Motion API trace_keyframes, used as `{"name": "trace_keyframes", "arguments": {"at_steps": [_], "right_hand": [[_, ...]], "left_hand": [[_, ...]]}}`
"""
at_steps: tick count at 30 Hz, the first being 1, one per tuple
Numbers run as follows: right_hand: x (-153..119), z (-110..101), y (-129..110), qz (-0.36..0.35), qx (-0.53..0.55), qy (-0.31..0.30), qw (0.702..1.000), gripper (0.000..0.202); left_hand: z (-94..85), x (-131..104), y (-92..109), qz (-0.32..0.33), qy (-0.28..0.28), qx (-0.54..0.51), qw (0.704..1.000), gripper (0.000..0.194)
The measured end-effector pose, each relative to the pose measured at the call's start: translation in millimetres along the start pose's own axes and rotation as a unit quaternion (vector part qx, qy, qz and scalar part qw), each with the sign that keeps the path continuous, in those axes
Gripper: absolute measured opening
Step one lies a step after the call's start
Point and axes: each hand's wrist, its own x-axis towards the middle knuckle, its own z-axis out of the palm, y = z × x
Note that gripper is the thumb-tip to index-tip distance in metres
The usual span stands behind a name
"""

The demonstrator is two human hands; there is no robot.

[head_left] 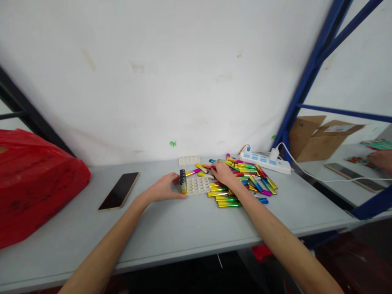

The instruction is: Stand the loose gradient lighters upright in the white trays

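A white tray with rows of round holes (197, 186) lies on the table. Several lighters with dark tops (183, 183) stand upright in a row at its left end. My left hand (165, 187) curls around that end, thumb in front and fingers behind, holding the tray beside the standing lighters. To the right is a loose heap of shiny lighters (226, 199) in yellow, green, red, blue and purple. My right hand (224, 173) reaches over the heap's left part, its fingers bent down and closed at a lighter (208, 166); the fingertips are partly hidden.
A second white tray (189, 160) lies by the wall. A phone (120, 191) and a red plastic bag (39, 183) are on the left. Behind the heap is a power strip (265, 161) with a cable. Past the blue frame (306, 81) are a cardboard box (321, 139) and another person's hand (381, 159).
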Motion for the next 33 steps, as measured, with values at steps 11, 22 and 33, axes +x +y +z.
{"name": "trace_keyframes", "arguments": {"at_steps": [11, 22, 33], "right_hand": [[0.2, -7.4, -14.6, 0.023, 0.404, 0.135, 0.905, 0.042], [-15.3, -7.1, -54.8, -0.017, 0.576, -0.011, 0.817, 0.043], [-21.7, 1.1, -72.2, 0.005, 0.337, 0.123, 0.934, 0.044]], "left_hand": [[0.1, -0.4, 1.7, 0.004, 0.005, 0.002, 1.000, 0.064], [-0.8, -3.7, -11.8, 0.023, -0.022, -0.022, 0.999, 0.053], [6.3, -0.7, -6.5, -0.003, 0.012, -0.021, 1.000, 0.074]]}}
